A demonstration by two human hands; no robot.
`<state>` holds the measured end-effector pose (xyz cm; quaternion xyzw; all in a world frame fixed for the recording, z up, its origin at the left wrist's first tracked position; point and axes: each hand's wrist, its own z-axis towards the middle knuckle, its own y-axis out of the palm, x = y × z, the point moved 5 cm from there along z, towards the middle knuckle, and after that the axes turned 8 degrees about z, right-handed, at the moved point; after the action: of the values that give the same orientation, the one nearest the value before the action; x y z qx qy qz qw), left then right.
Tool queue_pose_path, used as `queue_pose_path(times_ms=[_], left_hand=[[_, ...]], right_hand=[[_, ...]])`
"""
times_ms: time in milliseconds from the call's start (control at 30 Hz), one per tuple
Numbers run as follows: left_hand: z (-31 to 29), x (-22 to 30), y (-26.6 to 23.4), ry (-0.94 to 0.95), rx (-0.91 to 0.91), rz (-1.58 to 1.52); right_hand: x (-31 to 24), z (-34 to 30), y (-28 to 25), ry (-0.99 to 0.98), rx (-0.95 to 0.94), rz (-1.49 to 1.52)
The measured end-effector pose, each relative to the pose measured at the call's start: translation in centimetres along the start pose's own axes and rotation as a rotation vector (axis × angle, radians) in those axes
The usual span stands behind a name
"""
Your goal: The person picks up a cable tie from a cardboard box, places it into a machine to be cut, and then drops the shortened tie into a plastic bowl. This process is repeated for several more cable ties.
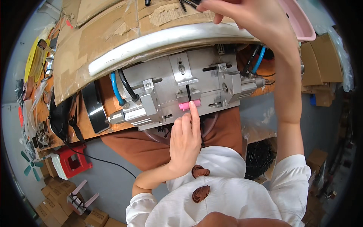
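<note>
My left hand (185, 134) reaches up to a metal fixture (130, 75) over my lap. Its index finger is stretched out, the tip touching a small pink cylindrical piece (184, 106) and the lower end of a thin black rod (189, 92). The other fingers are curled and the thumb is hidden. The pink piece sits at a small metal block in the fixture's middle. My right hand (245, 15) is raised over the cardboard at the top, fingers apart, close to several thin black rods (183, 6). Nothing shows in its grasp, though the upper edge cuts it off.
Metal cylinders (138, 115) with blue hoses (116, 89) flank the fixture. A padded white edge (151, 41) borders the cardboard (113, 30). A pink tray (302, 22) stands at upper right, a phone-like black slab (94, 108) at left. A red stool (75, 160) and boxes stand below.
</note>
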<state>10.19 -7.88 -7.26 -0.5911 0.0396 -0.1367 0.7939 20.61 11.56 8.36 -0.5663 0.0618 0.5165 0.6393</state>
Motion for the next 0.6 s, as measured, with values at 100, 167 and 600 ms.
queue_pose_path(times_ms=[100,167,600], left_hand=[[0.0,0.0,0.0,-0.01,0.01,0.009],[-0.3,-0.8,-0.1,-0.016,-0.052,0.008],[22.3,-13.6,-6.3,-0.061,-0.008,-0.32]], right_hand=[[0.0,-4.8,-0.6,0.117,0.189,0.233],[-0.5,-8.6,1.7,0.123,0.288,0.455],[0.0,-19.2,14.9,-0.142,0.047,-0.093]])
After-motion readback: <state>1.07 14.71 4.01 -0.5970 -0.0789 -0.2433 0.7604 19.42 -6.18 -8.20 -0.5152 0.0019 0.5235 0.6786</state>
